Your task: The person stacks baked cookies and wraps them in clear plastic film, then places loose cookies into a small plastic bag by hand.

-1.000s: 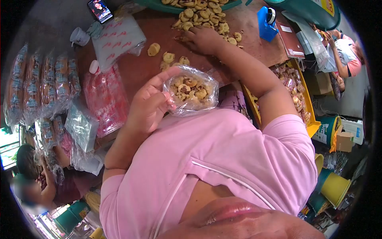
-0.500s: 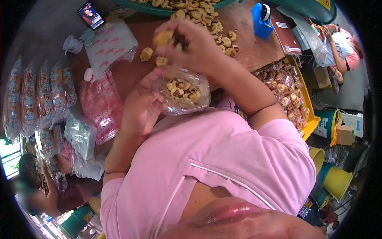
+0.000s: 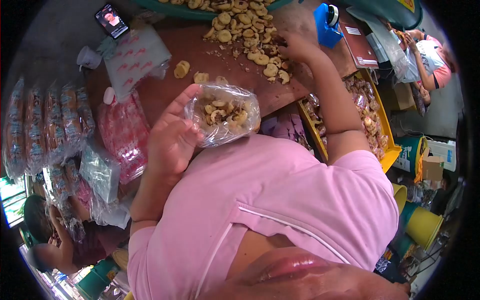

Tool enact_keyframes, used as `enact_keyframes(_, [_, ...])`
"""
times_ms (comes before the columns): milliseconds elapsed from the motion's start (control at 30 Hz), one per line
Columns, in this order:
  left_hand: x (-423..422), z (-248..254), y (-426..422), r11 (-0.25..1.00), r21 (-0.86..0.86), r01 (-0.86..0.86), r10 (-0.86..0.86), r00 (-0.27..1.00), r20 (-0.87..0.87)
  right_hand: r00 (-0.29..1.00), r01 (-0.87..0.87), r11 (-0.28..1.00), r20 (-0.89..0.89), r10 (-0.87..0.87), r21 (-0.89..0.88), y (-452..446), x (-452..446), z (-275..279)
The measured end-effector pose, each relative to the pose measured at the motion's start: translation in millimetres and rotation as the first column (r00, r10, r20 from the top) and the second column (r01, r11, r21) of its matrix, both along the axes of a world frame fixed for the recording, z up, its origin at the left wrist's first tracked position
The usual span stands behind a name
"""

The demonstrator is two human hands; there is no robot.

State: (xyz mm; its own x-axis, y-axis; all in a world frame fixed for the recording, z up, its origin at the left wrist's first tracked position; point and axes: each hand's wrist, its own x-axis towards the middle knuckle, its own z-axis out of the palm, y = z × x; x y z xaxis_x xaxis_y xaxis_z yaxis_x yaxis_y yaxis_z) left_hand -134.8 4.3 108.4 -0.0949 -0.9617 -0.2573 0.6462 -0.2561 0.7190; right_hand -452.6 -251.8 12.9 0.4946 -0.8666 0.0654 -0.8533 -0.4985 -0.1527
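Note:
My left hand (image 3: pixel 175 132) grips the side of a clear plastic bag (image 3: pixel 245 132), thumb and fingers on its left edge. Inside lie several broken pieces of round, pale-yellow baked pastry (image 3: pixel 220 114) with dark brown filling. My right hand (image 3: pixel 300 49) is at the right edge of a loose pastry pile (image 3: pixel 245 32), fingers apart among the pieces and partly hard to make out. One whole pastry (image 3: pixel 182 69) stands alone on the brown table (image 3: pixel 200 52), and another (image 3: pixel 201 77) sits just behind the bag.
A green basin (image 3: pixel 190 13) holds more pastries at the back. To the right stand a blue tape dispenser (image 3: pixel 327 27) and a yellow crate (image 3: pixel 385 110) of packed bags. Printed plastic sheets (image 3: pixel 137 55), a phone (image 3: pixel 112 21) and wrapped bread loaves (image 3: pixel 54 125) lie left. A co-worker (image 3: pixel 430 60) is at right.
My right hand has moved from above the bag, where it held pastry pieces, rightward to the pile's edge. The bag in my left hand has shifted slightly left.

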Motion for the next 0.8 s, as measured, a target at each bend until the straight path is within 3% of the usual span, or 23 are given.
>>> enact_keyframes(100, [-4.3, -0.3, 2.7, 1.000, -0.001, -0.002, 0.002, 1.000, -0.031, 0.997, 0.003, 0.984, -0.078, 0.010, 0.176, -9.0, -5.6, 3.7])
enact_keyframes(200, [-7.5, -1.4, -1.3, 1.000, 0.004, 0.029, -0.029, 0.999, -0.028, 1.000, 0.008, 0.944, -0.027, 0.001, 0.331, -24.2, -3.3, 3.4])
enact_keyframes(400, [-5.9, -1.5, -2.8, 0.997, -0.019, 0.068, -0.068, 0.997, 0.038, 0.979, -0.059, 0.935, 0.201, -0.013, 0.350, -20.9, 3.7, 7.6])
enact_keyframes(600, [-9.2, 0.3, -4.6, 0.999, -0.004, 0.046, -0.046, 0.998, 0.048, 0.966, -0.131, 0.952, 0.253, 0.059, 0.276, -21.7, 3.5, 6.9])
enact_keyframes(700, [-9.6, -1.2, -7.7, 0.999, -0.011, 0.036, -0.036, 0.999, 0.023, 0.843, -0.105, 0.947, 0.532, -0.077, 0.303, 10.5, 31.1, 47.1])
enact_keyframes(800, [-12.9, 0.2, -11.4, 1.000, 0.005, 0.028, -0.027, 0.999, -0.036, 0.693, -0.438, 0.870, 0.702, 0.166, 0.227, 47.7, 58.5, 82.2])
